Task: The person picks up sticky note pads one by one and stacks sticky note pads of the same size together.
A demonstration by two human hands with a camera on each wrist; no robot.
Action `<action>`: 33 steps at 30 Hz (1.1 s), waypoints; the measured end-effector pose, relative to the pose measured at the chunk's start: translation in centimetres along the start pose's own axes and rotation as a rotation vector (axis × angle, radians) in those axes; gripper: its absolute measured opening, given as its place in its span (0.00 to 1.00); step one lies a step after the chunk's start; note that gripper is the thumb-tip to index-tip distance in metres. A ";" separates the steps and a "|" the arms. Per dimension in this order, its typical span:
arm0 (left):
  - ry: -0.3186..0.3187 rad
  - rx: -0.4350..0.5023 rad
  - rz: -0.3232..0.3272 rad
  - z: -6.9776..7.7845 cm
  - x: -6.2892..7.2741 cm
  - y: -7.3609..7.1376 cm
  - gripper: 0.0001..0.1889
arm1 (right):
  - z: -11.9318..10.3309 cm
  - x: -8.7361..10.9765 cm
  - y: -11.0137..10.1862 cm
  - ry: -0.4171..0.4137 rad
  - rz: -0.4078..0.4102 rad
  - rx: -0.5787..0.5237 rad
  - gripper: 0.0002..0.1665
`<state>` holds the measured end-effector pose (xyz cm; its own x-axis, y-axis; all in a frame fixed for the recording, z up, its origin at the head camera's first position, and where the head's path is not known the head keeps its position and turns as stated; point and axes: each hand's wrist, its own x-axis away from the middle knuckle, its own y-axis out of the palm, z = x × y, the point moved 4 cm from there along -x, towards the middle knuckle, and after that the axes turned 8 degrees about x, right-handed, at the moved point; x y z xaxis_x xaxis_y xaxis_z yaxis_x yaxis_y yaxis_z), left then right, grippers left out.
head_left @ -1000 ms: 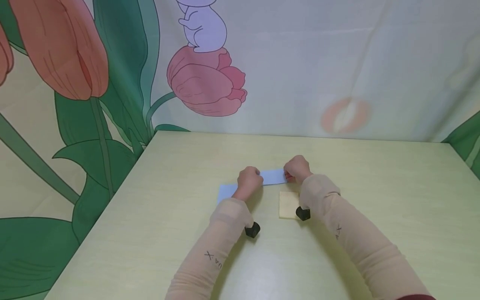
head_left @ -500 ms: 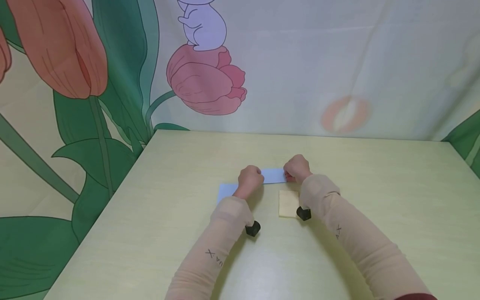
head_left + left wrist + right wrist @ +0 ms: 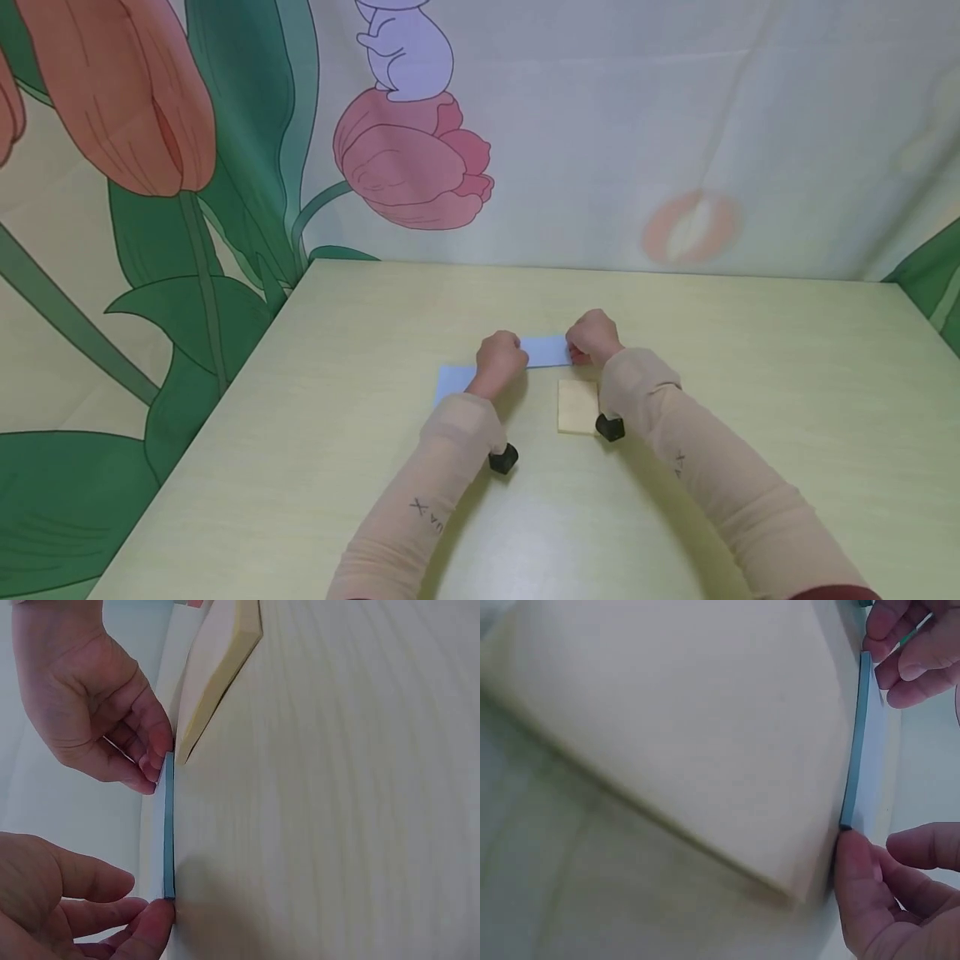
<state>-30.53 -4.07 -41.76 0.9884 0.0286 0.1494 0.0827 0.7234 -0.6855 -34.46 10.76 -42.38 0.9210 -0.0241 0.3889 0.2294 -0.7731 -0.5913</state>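
Note:
A light blue oblong pad, thin and flat with a darker blue edge, lies on the table between the two hands. My left hand holds its left end, the thumb against the edge in the left wrist view. At the right end my right hand grips it with curled fingers; in the right wrist view its thumb touches the corner. A cream-yellow square pad lies just nearer the person, below the right hand. Part of another light blue piece shows to the left, partly hidden by the left wrist.
The pale wood-grain table reaches back to a printed cloth with tulips. Beige sleeves cover both forearms. A small black wrist camera hangs under the left wrist, and another black camera overlaps the cream-yellow pad's edge.
Both hands stay at the ends of the blue pad with hardly any movement. The pads lie where they were.

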 end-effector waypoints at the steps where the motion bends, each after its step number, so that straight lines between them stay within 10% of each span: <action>1: 0.006 -0.025 0.003 -0.1 0.0 0.0 0.19 | -0.1 0.1 -0.1 -0.028 -0.010 0.034 0.08; 6: 0.090 -0.108 0.037 -1.8 -1.6 0.8 0.15 | -0.8 0.4 -0.4 -0.304 -0.004 0.394 0.08; 10: 0.029 -0.109 0.007 -1.3 -1.3 0.3 0.14 | -1.5 0.7 -0.3 -0.485 -0.024 0.633 0.23; 20: 0.007 -0.119 -0.006 0.0 0.8 -0.7 0.19 | -1.7 1.1 0.2 -0.564 -0.069 0.946 0.30; 33: 0.010 -0.142 -0.020 -0.3 0.3 -0.3 0.04 | -1.5 0.6 0.4 -0.605 -0.081 1.014 0.29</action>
<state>-30.24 -4.49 -41.73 0.9876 0.0080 0.1570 0.1184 0.6192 -0.7763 -34.24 9.47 -41.33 0.8290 0.5166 0.2141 0.1878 0.1035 -0.9767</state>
